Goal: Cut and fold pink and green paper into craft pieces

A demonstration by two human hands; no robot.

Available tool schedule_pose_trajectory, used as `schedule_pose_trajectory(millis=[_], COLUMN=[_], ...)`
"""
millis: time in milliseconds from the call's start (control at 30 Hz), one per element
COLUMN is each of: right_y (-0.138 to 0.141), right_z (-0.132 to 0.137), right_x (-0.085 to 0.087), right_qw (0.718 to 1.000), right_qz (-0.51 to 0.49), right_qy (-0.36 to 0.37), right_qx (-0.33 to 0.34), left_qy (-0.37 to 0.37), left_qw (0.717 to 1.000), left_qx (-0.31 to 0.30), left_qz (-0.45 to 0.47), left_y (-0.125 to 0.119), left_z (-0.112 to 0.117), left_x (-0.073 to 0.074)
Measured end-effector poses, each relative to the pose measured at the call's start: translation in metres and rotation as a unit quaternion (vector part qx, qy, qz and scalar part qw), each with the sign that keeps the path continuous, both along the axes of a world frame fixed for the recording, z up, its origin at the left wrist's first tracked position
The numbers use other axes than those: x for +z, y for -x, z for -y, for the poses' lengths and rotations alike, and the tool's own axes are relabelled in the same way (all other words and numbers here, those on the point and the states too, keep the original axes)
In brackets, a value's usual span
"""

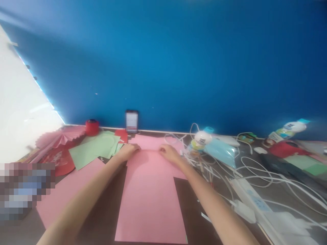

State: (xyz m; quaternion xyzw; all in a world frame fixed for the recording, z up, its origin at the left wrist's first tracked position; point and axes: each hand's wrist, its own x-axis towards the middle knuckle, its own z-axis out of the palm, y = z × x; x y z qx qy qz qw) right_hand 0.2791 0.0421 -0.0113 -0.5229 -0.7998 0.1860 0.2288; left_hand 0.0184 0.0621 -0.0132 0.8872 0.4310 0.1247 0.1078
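Observation:
A long pink paper sheet (150,197) lies lengthwise on the dark table in front of me. My left hand (130,149) and my right hand (168,151) both rest on its far end, fingers curled and pressed down along a fold line there. A folded-over pink strip (150,142) shows just beyond my fingers. The picture is blurred, so the finger detail is soft.
Green sheets (95,148) and a pink paper fan (60,136) lie at the left, with another pink sheet (68,190) nearer. A red tape roll (92,127) and a phone (131,121) stand by the blue wall. White cables (255,173), a power strip (251,197) and bottles (201,139) crowd the right.

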Motion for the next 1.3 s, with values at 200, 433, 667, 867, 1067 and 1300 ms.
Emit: schedule_pose_trajectory(millis=[200,433,667,867,1067,1300], right_y=[-0.002,-0.003,-0.005,-0.003,-0.001,0.008], right_z=[0.011,0.023,0.027,0.029,0.032,0.039], right_x=[-0.012,-0.033,-0.034,-0.031,-0.028,-0.022], right_qw=[0.994,0.965,0.964,0.967,0.967,0.967], right_qz=[0.056,0.167,0.181,0.205,0.211,0.213], right_qy=[-0.093,-0.200,-0.195,-0.149,-0.143,-0.131], right_qx=[0.003,0.029,0.011,-0.008,-0.014,-0.044], left_qy=[-0.116,-0.193,-0.171,-0.099,-0.059,-0.103], left_qw=[0.991,0.979,0.978,0.986,0.977,0.982], left_qx=[-0.028,-0.032,-0.031,0.058,0.107,0.113], left_qz=[-0.054,-0.061,-0.113,-0.122,-0.175,-0.115], left_y=[0.002,0.002,-0.003,-0.019,-0.031,-0.043], left_z=[0.004,0.014,0.023,0.034,0.047,0.060], left_x=[-0.020,-0.031,-0.020,-0.017,-0.012,-0.020])
